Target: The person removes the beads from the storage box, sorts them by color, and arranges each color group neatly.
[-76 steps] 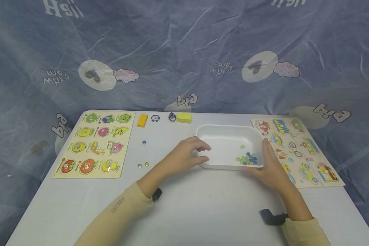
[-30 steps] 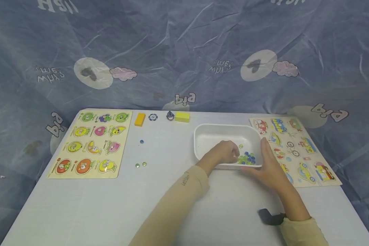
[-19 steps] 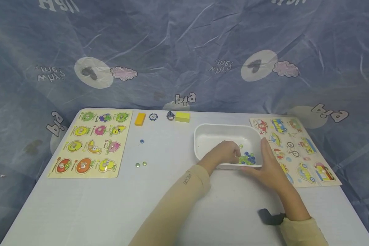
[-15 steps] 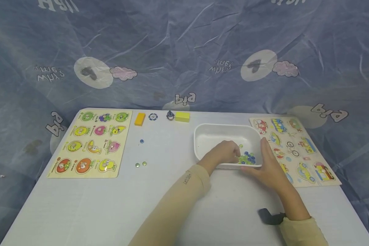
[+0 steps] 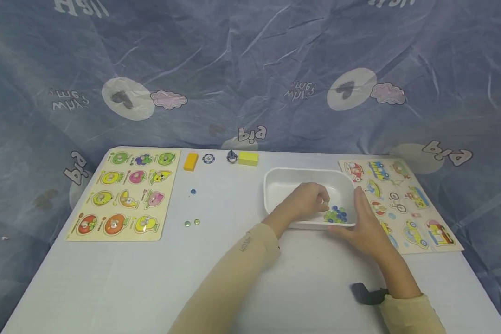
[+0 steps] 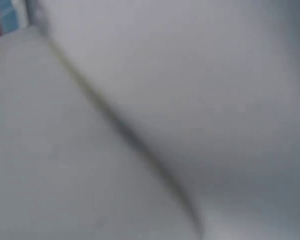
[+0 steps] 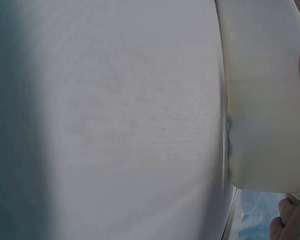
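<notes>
A white plastic bin (image 5: pixel 305 174) stands on the table, with a cluster of green and blue glass beads (image 5: pixel 336 215) at its right front corner. Over its inside my left hand (image 5: pixel 306 202) has curled fingers. Its thumb and fingertips pinch a small pale-green bead, mostly hidden. My right hand (image 5: pixel 365 227) grips the bin's right end, thumb at the front wall and fingers along the side. In the right wrist view the bin's outer wall (image 7: pixel 267 110) shows beside part of that hand. The left wrist view is blurred and shows neither fingers nor beads.
On the white table (image 5: pixel 87 287) lie a fruit puzzle board (image 5: pixel 96 188) at left and a vehicle puzzle board (image 5: pixel 426 220) at right. Loose beads (image 5: pixel 193 191) lie left of the bin. Behind are an orange block (image 5: pixel 190 162), a chip (image 5: pixel 208 158), a small figurine (image 5: pixel 232 157) and a yellow block (image 5: pixel 248 158).
My left hand went from the bin's left rim to the bead cluster, then shifted slightly up and away from it. A lone green bead is now covered. The right hand stays put.
</notes>
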### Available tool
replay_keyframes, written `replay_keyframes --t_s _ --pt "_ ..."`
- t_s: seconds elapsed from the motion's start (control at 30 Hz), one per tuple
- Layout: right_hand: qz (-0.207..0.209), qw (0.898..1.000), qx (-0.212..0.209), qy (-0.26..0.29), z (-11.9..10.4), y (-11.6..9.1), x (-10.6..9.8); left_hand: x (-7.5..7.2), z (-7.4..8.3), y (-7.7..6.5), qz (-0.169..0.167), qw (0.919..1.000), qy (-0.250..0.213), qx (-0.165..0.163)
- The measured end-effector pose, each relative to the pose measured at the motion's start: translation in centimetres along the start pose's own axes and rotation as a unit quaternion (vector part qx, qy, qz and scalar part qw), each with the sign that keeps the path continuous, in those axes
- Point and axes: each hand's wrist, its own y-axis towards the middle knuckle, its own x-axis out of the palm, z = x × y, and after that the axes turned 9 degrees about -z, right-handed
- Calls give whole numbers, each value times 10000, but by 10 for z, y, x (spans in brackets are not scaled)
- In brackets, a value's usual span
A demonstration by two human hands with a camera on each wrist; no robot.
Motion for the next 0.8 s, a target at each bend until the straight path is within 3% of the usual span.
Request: replay_keyframes --t_s 0.17,0.27,0.4,0.5,0.6,0.8 --pt "8 10000 -3 -59 -1 0 0 -32 9 -28 364 9981 84 496" --pt "0 10000 32 -81 -3 0 0 -53 12 -56 574 9953 175 757" --pt "-20 9999 83 -130 -3 -1 0 -72 3 -96 869 9920 200 892" --pt "-15 9998 81 -163 -3 -1 -1 -79 -12 -126 1059 9920 33 689" --pt "15 9998 87 -159 -3 -1 -1 -84 -33 -152 1226 9919 -164 274" --pt "24 9999 75 -108 -2 0 0 -86 -88 -193 1433 9874 -303 -604"
